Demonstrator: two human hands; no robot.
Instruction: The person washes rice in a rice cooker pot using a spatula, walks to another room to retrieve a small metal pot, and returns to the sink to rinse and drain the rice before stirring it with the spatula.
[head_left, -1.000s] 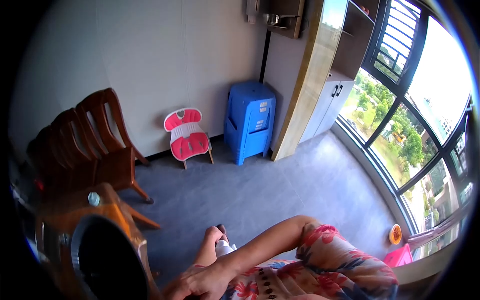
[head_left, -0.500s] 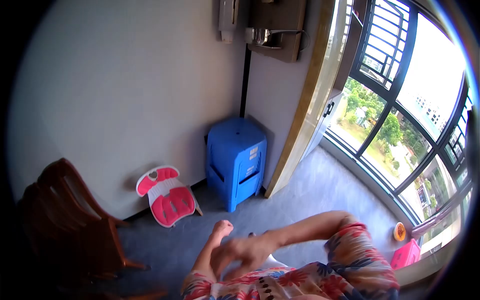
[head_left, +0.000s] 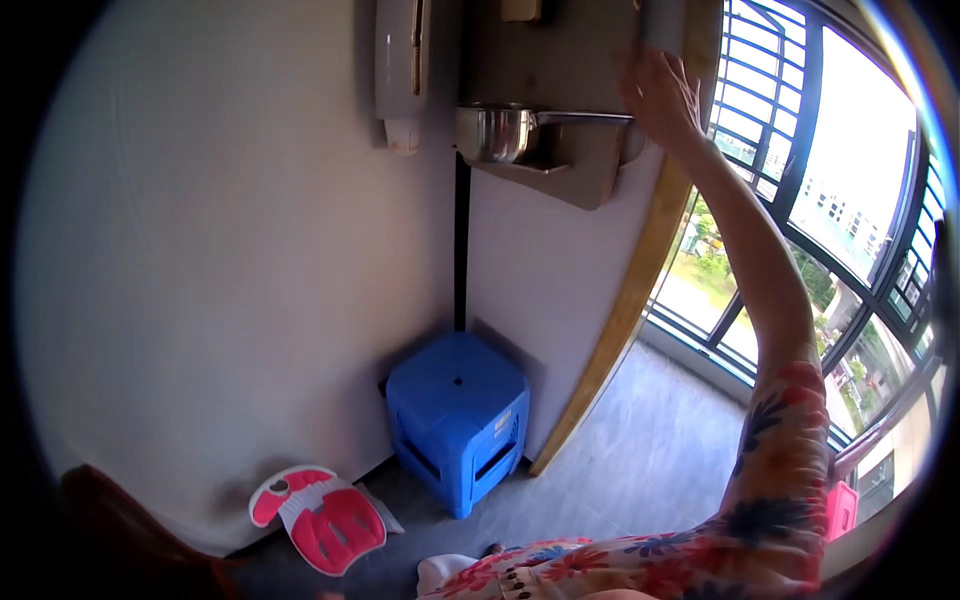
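Note:
My right hand (head_left: 662, 98) is raised at the upper right, its fingers spread beside the end of a metal pan's handle. The steel pan (head_left: 497, 135) rests at the lower part of a brown wall-mounted unit (head_left: 580, 180), its handle pointing right toward my hand. No object shows in the hand, and whether the fingertips touch the unit's edge is unclear. Only a tiny bit of skin shows at the bottom edge, so my left hand cannot be made out.
Blue stacked stools (head_left: 458, 400) stand in the corner, with a pink and white child seat (head_left: 335, 525) to their left. A white dispenser (head_left: 402, 70) hangs on the wall. A wooden chair (head_left: 130, 530) is at the lower left, a pink container (head_left: 841, 510) at the right.
My right arm has swung from low in front of my body up to the wall unit. My left hand has dropped out of view. The view has tilted up, showing more of the unit.

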